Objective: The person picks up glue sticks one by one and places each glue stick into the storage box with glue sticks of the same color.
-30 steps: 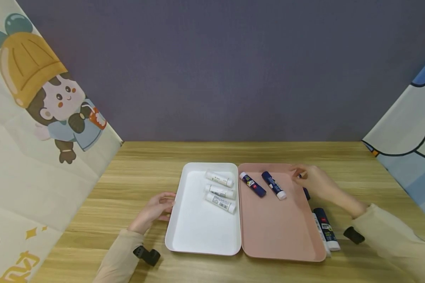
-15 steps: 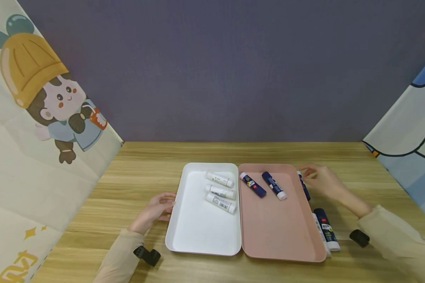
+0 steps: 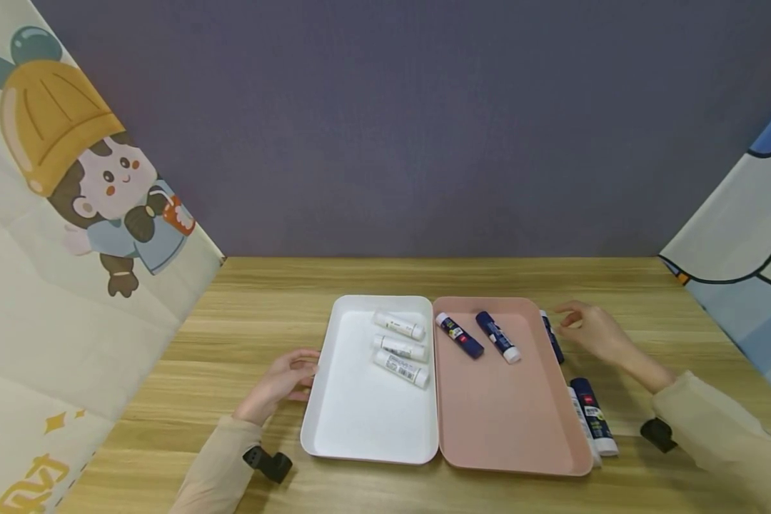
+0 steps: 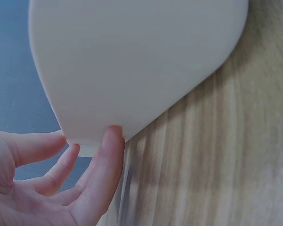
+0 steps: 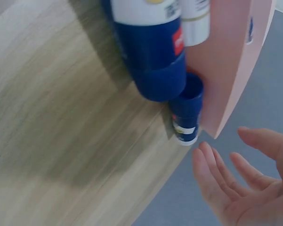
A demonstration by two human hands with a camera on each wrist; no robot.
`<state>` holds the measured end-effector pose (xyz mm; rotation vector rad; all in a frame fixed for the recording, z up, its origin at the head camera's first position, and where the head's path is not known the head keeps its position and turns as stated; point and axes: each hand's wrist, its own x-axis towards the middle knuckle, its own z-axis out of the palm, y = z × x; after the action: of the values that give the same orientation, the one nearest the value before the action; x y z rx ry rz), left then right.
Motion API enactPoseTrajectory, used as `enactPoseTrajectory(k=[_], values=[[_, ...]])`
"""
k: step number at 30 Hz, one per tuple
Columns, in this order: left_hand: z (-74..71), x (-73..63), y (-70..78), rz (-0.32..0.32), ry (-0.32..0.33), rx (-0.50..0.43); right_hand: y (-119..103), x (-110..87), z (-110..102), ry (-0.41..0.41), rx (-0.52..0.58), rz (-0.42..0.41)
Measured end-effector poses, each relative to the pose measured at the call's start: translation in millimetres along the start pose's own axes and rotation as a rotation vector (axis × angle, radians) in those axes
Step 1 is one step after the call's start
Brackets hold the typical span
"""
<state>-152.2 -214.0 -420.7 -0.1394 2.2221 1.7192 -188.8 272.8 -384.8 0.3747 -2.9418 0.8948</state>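
My left hand (image 3: 285,384) is at the left side of the white tray (image 3: 366,428), its extended fingertips against the outer wall, as the left wrist view (image 4: 84,179) shows. Several white glue sticks (image 3: 398,325) lie in that tray. To the right of the pink tray (image 3: 507,435), my right hand (image 3: 594,334) hovers with loosely bent fingers spread and nothing between them. A dark blue glue stick (image 3: 552,337) lies between this hand and the tray's wall. In the right wrist view, my fingertips (image 5: 205,148) are near that stick's white end.
Two dark blue glue sticks lie in the pink tray, one being the left glue stick (image 3: 460,335). Nearer me, a larger blue glue stick (image 3: 593,414) and a white stick (image 3: 578,407) lie along the pink tray's right wall. A dark panel (image 3: 424,143) stands behind the wooden table (image 3: 263,300).
My right hand has moved right, from over the pink tray's far right corner to outside it, uncovering the blue glue stick there. My left hand has stayed in place.
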Motion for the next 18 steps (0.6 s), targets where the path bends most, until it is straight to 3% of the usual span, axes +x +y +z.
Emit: enactPoseTrajectory(k=[11,18], values=[[-0.2,1.1,-1.1,0.007,-0.008,-0.003,13,3.6,4,-0.020,-0.037,-0.002],[0.0,1.1,-0.8,0.004,-0.003,0.002,17,3.6,10,-0.095,0.055,0.044]])
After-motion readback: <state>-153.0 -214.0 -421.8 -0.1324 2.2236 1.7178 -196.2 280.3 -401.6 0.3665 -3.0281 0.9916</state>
